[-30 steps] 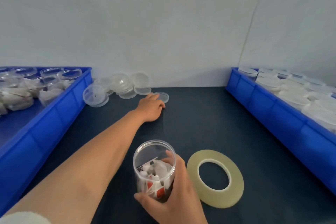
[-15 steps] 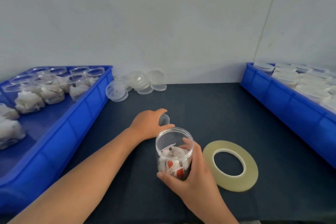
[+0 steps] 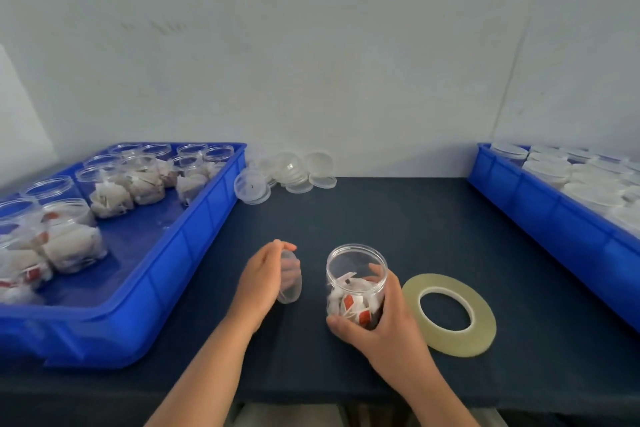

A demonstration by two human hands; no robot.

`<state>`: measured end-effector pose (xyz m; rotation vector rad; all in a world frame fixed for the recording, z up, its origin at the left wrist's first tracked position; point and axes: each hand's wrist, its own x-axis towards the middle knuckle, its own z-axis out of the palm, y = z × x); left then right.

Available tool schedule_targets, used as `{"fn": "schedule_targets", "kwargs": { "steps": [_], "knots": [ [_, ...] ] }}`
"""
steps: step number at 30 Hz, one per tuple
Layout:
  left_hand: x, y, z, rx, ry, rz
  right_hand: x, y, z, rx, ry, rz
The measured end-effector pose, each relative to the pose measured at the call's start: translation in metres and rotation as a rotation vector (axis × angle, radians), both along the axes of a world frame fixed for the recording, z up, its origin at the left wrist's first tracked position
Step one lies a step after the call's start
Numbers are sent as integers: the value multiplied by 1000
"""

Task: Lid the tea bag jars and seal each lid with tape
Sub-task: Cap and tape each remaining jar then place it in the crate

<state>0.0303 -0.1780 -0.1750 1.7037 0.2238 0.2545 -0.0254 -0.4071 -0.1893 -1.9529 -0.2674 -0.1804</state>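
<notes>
A clear open jar (image 3: 356, 282) with tea bags inside stands on the dark table near its front edge. My right hand (image 3: 377, 319) grips the jar round its lower part. My left hand (image 3: 263, 279) holds a clear plastic lid (image 3: 290, 277) on edge, just left of the jar and apart from it. A flat roll of yellowish tape (image 3: 449, 314) lies on the table right of the jar, close to my right hand.
A blue tray (image 3: 194, 239) on the left holds several open jars of tea bags. A pile of loose clear lids (image 3: 287, 172) sits by the back wall. Another blue tray (image 3: 550, 215) on the right holds several lidded jars.
My left hand picked a lid from near the lid pile and drew it back toward the jar, lifting it on edge. My right hand kept its hold on the jar.
</notes>
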Motion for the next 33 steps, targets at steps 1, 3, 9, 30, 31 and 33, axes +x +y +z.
{"fn": "schedule_targets", "kwargs": {
  "steps": [1,3,9,30,31,33],
  "knots": [
    [-1,3,-4,134,-19,58,0,0,0,-7,2,-3],
    [2,13,-12,431,-39,188,1,-1,1,-29,2,-8],
    [10,11,-26,924,32,5,3,-2,-3,-33,7,-16],
    [-34,-51,85,1017,-331,-437,2,3,-1,3,-47,12],
    [-33,-54,87,1073,-297,-488,3,3,0,4,-55,11],
    [-31,-60,87,1176,-243,-568,4,4,0,3,-66,12]
  ]
}}
